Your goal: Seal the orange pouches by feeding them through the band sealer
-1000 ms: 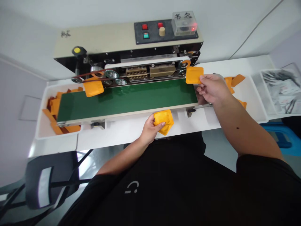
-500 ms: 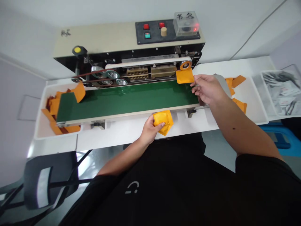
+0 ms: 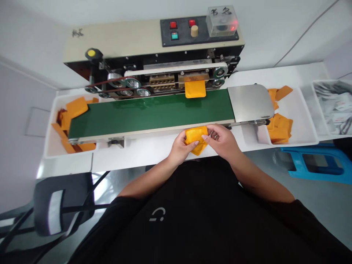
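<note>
Close to my body, in front of the belt's near edge, my left hand (image 3: 180,147) grips several orange pouches (image 3: 196,136) stacked together. My right hand (image 3: 221,140) pinches the upper right edge of that stack between thumb and fingers; whether it grips one pouch or more I cannot tell. Another orange pouch (image 3: 195,89) hangs by its upper edge in the band sealer (image 3: 115,40), over the green conveyor belt (image 3: 154,112). At the belt's left end, an orange pouch (image 3: 77,107) lies tilted over the white bin (image 3: 49,146).
Orange pouches (image 3: 279,128) lie in a right-hand white bin (image 3: 305,124), beside the sealer's metal end plate (image 3: 249,103). A clear tub of grey-white packets (image 3: 337,106) stands farther right. A blue stool (image 3: 321,163) and black chair (image 3: 64,201) are below the table.
My right hand has left the sealer's inlet and come down to the stack in my left hand. The pouch in the sealer has travelled left. At the left end, a pouch has tipped toward the bin.
</note>
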Motion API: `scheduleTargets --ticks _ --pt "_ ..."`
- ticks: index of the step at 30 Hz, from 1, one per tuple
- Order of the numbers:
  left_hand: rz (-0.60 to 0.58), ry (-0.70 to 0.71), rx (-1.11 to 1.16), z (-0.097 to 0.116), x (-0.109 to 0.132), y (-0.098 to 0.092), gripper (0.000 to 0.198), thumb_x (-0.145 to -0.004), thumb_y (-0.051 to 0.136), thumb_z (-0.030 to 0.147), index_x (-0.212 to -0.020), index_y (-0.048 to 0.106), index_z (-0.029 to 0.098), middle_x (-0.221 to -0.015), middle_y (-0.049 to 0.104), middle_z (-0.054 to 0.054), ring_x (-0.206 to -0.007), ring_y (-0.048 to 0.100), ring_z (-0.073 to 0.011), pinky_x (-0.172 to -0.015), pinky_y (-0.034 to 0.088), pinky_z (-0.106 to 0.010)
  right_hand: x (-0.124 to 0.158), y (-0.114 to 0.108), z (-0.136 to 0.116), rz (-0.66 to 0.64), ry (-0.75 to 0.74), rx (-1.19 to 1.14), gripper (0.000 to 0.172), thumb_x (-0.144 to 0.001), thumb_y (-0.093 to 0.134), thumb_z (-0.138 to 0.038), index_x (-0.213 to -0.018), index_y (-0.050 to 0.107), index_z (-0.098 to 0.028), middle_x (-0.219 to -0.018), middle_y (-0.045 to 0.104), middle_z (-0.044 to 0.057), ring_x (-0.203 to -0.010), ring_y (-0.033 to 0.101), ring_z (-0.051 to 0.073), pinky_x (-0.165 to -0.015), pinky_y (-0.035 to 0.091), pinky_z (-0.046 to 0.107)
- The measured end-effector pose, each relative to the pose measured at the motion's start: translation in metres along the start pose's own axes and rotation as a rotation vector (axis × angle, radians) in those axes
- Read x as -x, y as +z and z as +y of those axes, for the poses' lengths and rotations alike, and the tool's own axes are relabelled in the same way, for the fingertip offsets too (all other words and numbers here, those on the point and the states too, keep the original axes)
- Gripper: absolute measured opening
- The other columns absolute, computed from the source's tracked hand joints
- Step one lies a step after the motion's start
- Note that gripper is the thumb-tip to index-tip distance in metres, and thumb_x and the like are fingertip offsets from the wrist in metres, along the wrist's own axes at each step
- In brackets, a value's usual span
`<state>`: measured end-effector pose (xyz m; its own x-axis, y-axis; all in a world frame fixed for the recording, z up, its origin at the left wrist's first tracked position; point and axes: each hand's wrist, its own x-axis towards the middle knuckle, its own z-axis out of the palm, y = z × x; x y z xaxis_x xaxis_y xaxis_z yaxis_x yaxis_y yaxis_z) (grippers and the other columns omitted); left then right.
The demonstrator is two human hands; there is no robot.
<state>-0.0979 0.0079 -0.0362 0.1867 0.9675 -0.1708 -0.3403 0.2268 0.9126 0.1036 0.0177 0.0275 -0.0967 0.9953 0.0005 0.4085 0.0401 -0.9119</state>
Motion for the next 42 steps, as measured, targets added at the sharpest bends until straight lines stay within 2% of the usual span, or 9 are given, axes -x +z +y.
scheduleTargets --ticks 6,11,16,19,24,28,32,37,42 --pt "-0.013 0.012 -0.068 0.001 0.002 0.004 0.061 -0.079 0.101 0.051 -0.122 0.071 0.02 -0.119 0.082 -0.009 -0.105 0.077 -0.0238 -0.092 0.062 -0.034 0.001 0.011 0.011 0.092 -0.013 -0.113 0.01 -0.092 0.077 -0.031 -0.091 0.073 -0.022 -0.087 0.064 0.002 -0.077 0.059 0.016 -0.069 0.049 0.031" --pt "-0.005 -0.001 -0.049 -0.003 0.005 0.002 0.062 -0.075 0.103 0.05 -0.119 0.071 0.02 -0.115 0.078 -0.006 -0.101 0.075 -0.0216 -0.091 0.061 -0.033 0.002 0.015 0.016 0.143 0.124 -0.364 0.023 -0.093 0.081 -0.041 -0.092 0.068 -0.023 -0.088 0.067 0.002 -0.08 0.062 0.017 -0.069 0.053 0.029" --pt "0.008 -0.021 -0.052 -0.003 0.007 0.002 0.059 -0.074 0.103 0.047 -0.117 0.07 0.022 -0.103 0.073 -0.001 -0.088 0.069 -0.0161 -0.083 0.059 -0.029 0.0 0.012 0.014 0.243 0.212 -0.611 0.038 -0.092 0.086 -0.057 -0.101 0.064 -0.027 -0.09 0.068 0.001 -0.068 0.058 0.014 -0.051 0.044 0.024" --pt "0.016 -0.033 -0.066 0.0 0.008 0.001 0.058 -0.074 0.103 0.048 -0.114 0.07 0.022 -0.1 0.071 -0.001 -0.086 0.067 -0.016 -0.079 0.058 -0.028 0.0 0.004 0.012 0.256 0.298 -0.768 0.047 -0.088 0.09 -0.063 -0.108 0.062 -0.03 -0.103 0.073 0.001 -0.076 0.066 0.016 -0.048 0.048 0.023" --pt "0.031 -0.04 -0.042 0.003 0.009 0.001 0.056 -0.074 0.103 0.047 -0.112 0.07 0.022 -0.1 0.071 -0.001 -0.087 0.066 -0.0155 -0.078 0.058 -0.027 0.001 -0.012 0.014 0.123 0.379 -0.908 0.059 -0.07 0.107 -0.038 -0.113 0.068 -0.031 -0.103 0.075 -0.002 -0.082 0.071 0.014 -0.06 0.058 0.022" --pt "0.045 -0.05 -0.046 0.004 0.011 0.0 0.055 -0.074 0.102 0.046 -0.111 0.07 0.022 -0.101 0.071 -0.001 -0.086 0.066 -0.0154 -0.078 0.058 -0.027 -0.001 -0.023 0.017 0.112 0.319 -0.89 0.05 -0.065 0.108 -0.028 -0.1 0.072 -0.028 -0.099 0.076 -0.002 -0.08 0.068 0.013 -0.062 0.057 0.024" --pt "0.05 -0.069 -0.046 0.003 0.012 -0.002 0.055 -0.075 0.101 0.046 -0.111 0.069 0.022 -0.101 0.071 -0.002 -0.087 0.067 -0.0162 -0.078 0.059 -0.028 -0.006 -0.034 0.023 0.221 0.238 -0.967 0.042 -0.075 0.103 -0.04 -0.1 0.071 -0.029 -0.104 0.077 -0.001 -0.085 0.069 0.016 -0.06 0.052 0.027" --pt "0.06 -0.061 -0.031 0.003 0.013 -0.004 0.055 -0.074 0.102 0.046 -0.112 0.07 0.022 -0.103 0.071 -0.002 -0.088 0.068 -0.0162 -0.078 0.059 -0.028 -0.016 -0.05 0.023 0.428 0.223 -0.985 0.042 -0.088 0.093 -0.054 -0.097 0.062 -0.028 -0.082 0.067 -0.003 -0.059 0.054 0.012 -0.047 0.039 0.024" --pt "0.073 -0.071 -0.016 0.005 0.015 -0.007 0.055 -0.074 0.102 0.046 -0.111 0.07 0.021 -0.101 0.071 -0.002 -0.086 0.067 -0.0157 -0.077 0.059 -0.027 -0.046 -0.073 0.01 0.437 0.149 -0.851 0.031 -0.087 0.088 -0.037 -0.096 0.06 -0.026 -0.084 0.069 -0.002 -0.057 0.055 0.011 -0.047 0.045 0.023"
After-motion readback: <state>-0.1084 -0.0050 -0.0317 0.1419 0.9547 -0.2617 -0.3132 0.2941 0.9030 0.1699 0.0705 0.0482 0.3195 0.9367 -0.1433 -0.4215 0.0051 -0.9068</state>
